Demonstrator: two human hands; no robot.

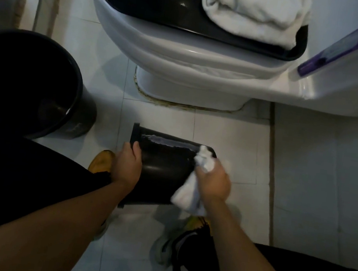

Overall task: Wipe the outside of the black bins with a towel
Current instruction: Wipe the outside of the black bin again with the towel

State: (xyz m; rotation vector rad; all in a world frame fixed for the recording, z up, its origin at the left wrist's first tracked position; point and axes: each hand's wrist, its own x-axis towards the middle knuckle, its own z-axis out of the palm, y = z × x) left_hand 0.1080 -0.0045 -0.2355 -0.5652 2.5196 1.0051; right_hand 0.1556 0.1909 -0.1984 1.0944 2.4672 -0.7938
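A small black bin (164,163) lies on its side above the white tiled floor, its open rim to the left and its base to the right. My left hand (127,166) grips the rim end. My right hand (211,182) holds a crumpled white towel (202,162) against the bin's outer wall near its base; part of the towel hangs below my wrist. A wet, shiny streak runs along the bin's upper side. A larger black bin (40,91) stands upright at the left.
A white toilet (186,50) with a black lid fills the top, folded white towels (257,10) lying on the lid. A purple-labelled item (347,44) lies on the cistern at the right. My shoes and dark trouser legs are below the bin.
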